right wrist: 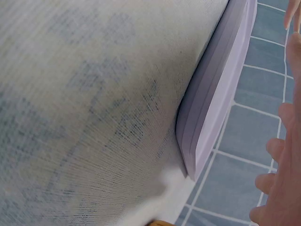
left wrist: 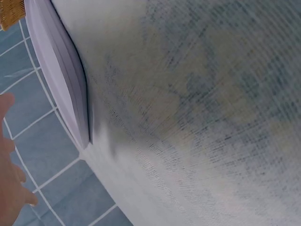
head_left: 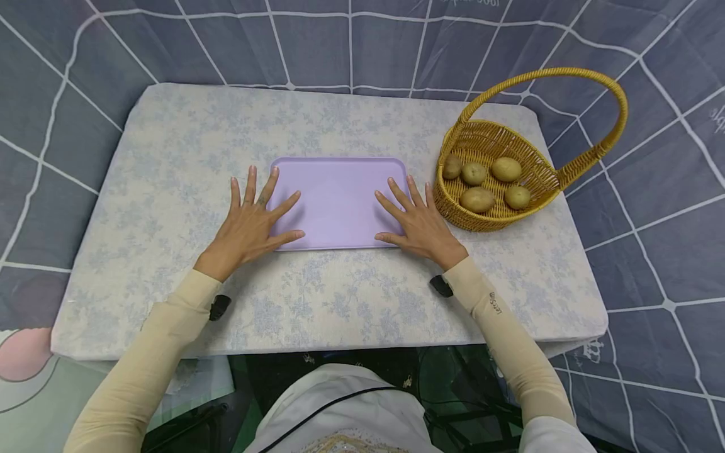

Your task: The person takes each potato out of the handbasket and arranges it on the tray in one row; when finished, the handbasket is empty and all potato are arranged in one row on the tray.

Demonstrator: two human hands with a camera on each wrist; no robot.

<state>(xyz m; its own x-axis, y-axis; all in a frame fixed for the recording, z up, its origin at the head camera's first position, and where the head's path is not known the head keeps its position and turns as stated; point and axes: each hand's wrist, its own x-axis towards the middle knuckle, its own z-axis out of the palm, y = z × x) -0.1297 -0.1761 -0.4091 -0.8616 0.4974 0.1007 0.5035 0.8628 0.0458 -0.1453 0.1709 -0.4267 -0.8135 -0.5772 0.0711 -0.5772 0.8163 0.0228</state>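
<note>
Head view, nearest first: person's white top at the bottom edge, cream sleeves point(head_left: 153, 352) running up onto a table w/ a pale blue-floral cloth point(head_left: 170, 189). Small black cams strapped under both wrists.

Left hand point(head_left: 249, 223) lies flat, palm down, fingers straight and spread; thumb and two fingertips overlap the left edge of a lilac tray point(head_left: 337, 201), rest of the hand on the cloth. Right hand point(head_left: 416, 220) same pose, flat and spread, thumb and fingers on the tray's right edge, grasping nothing. Tray sits flat approx mid-table, long side facing the person, nothing on it.

Just beside the right hand, to its right: yellow wicker basket point(head_left: 453, 211) w/ a tall arched handle, near the table's right side. Five potatoes point(head_left: 477, 199) inside, loosely clustered, some touching.

Left wrist view: tray rim point(left wrist: 61, 80) seen edge-on against the cloth, bit of the hand at the frame's left edge point(left wrist: 11, 188). Right wrist view: same, tray rim point(right wrist: 216, 103) side-on, fingers point(right wrist: 282, 179) at right edge.

Farther back and all round: grey-blue backdrop fabric point(head_left: 351, 44) w/ white grid lines.
</note>
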